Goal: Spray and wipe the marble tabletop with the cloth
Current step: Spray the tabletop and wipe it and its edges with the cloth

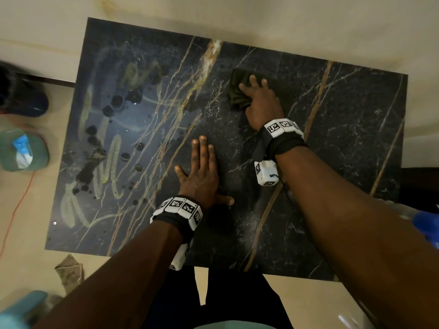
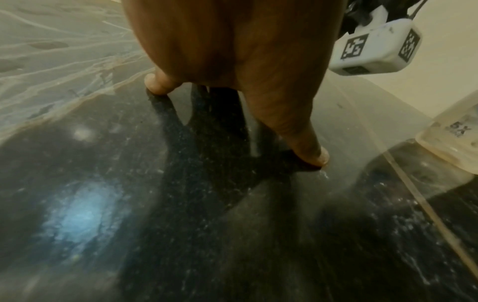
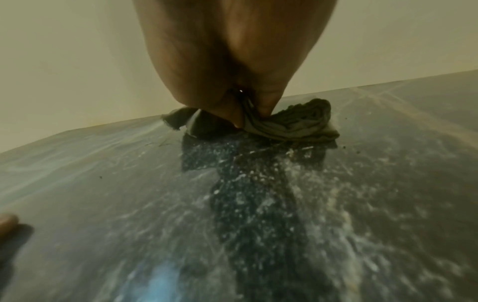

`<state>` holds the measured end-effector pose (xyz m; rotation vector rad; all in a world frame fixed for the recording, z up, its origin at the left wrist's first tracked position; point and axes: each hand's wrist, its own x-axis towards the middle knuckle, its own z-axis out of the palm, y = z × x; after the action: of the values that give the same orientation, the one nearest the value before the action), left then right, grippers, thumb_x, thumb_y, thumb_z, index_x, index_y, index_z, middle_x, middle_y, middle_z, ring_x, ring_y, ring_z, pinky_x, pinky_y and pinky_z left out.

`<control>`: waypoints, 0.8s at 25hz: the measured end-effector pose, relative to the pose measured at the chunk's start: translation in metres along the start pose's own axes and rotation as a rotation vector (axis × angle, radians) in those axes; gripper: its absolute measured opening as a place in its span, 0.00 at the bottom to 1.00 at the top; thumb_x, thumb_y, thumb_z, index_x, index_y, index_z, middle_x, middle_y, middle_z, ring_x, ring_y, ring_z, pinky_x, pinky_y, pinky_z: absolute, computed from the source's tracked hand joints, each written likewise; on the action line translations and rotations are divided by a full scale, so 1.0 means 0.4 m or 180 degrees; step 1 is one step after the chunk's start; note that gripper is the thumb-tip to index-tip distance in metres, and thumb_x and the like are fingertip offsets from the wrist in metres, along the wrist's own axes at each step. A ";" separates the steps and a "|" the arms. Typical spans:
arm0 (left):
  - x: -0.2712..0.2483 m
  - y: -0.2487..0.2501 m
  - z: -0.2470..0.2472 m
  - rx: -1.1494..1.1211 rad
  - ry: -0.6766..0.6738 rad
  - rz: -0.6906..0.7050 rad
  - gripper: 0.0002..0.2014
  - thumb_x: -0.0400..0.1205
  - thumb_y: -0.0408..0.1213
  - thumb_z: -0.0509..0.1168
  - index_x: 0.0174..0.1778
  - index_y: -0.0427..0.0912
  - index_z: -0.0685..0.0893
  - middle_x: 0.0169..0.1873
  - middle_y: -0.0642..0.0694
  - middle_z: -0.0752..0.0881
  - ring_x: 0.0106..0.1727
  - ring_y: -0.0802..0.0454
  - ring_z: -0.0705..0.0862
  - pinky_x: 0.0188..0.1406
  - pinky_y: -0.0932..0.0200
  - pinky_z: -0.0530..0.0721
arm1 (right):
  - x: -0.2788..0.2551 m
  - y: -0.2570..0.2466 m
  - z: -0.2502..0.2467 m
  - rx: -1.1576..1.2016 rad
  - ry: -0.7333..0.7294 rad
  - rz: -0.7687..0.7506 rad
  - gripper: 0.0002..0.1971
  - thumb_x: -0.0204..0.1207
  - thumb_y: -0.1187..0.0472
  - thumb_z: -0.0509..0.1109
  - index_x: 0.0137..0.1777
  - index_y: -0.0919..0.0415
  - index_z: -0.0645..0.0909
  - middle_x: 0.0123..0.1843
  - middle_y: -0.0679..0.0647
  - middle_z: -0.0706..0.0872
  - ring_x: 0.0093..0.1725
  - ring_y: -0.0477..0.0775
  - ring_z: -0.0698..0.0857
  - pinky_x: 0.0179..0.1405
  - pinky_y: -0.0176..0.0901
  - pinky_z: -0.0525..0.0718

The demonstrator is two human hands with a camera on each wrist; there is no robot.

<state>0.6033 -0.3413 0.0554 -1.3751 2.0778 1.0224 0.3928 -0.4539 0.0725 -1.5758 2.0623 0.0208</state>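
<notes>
The marble tabletop (image 1: pixel 344 143) lies under both my hands, dark stone with tan and white veins. The cloth (image 1: pixel 237 91), a dark bunched rag, sits on it toward one o'clock from the slab's middle, short of the far edge. My right hand (image 1: pixel 262 103) presses down on the cloth, fingers (image 1: pixel 253 80) spread over its top; in the right wrist view my thumb and a finger pinch a fold of the cloth (image 3: pixel 292 124) against the stone. My left hand (image 1: pixel 202 174) lies flat on the bare marble near the centre, at about seven o'clock from the cloth and apart from it, fingers straight and close together, thumb stretched out to the side. The left wrist view shows my thumb tip (image 2: pixel 316 153) touching the surface.

Toward nine o'clock the slab carries pale smeared streaks (image 1: pixel 111 162) and dark wet blotches (image 1: pixel 116 100). A spray bottle (image 1: pixel 425 224) stands at four o'clock, at the slab's right edge, partly hidden by my forearm. On the floor at seven o'clock lies another rag (image 1: pixel 70 271).
</notes>
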 end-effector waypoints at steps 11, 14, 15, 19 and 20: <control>0.143 0.054 -0.115 0.0283 0.0367 0.0472 0.53 0.80 0.60 0.71 0.91 0.49 0.43 0.87 0.48 0.25 0.88 0.40 0.25 0.74 0.09 0.58 | 0.002 0.080 -0.004 0.0125 0.0203 0.0184 0.35 0.80 0.71 0.64 0.84 0.45 0.66 0.90 0.50 0.53 0.88 0.63 0.51 0.81 0.67 0.60; 0.148 0.050 -0.122 0.0428 0.0193 0.0501 0.60 0.75 0.60 0.77 0.91 0.49 0.41 0.86 0.47 0.23 0.87 0.38 0.24 0.74 0.08 0.57 | 0.080 0.104 -0.053 0.0148 0.0249 0.0320 0.33 0.82 0.69 0.63 0.84 0.46 0.66 0.90 0.53 0.54 0.87 0.66 0.53 0.83 0.66 0.59; 0.146 0.049 -0.120 0.0431 0.0182 0.0503 0.61 0.75 0.60 0.78 0.91 0.49 0.41 0.86 0.47 0.23 0.86 0.38 0.23 0.74 0.08 0.56 | 0.092 0.101 -0.058 0.0068 0.0253 0.0349 0.32 0.82 0.68 0.63 0.85 0.47 0.66 0.89 0.54 0.54 0.87 0.67 0.53 0.83 0.66 0.61; 0.150 0.052 -0.107 0.0372 0.0207 0.0503 0.60 0.76 0.59 0.77 0.91 0.47 0.41 0.86 0.46 0.22 0.85 0.38 0.20 0.73 0.07 0.54 | 0.071 0.033 -0.012 -0.0326 0.0214 0.0196 0.31 0.84 0.64 0.63 0.86 0.51 0.62 0.89 0.57 0.53 0.86 0.70 0.53 0.78 0.68 0.66; 0.153 0.052 -0.105 0.0386 0.0215 0.0489 0.61 0.76 0.58 0.77 0.91 0.47 0.40 0.85 0.45 0.21 0.85 0.38 0.20 0.73 0.07 0.54 | 0.061 0.015 0.004 -0.0416 0.0182 0.0040 0.31 0.83 0.64 0.63 0.86 0.50 0.62 0.89 0.57 0.53 0.86 0.70 0.53 0.77 0.67 0.67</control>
<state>0.5610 -0.4050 0.0457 -1.2218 2.2846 0.9037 0.3837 -0.4733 0.0589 -1.6585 2.1532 0.1187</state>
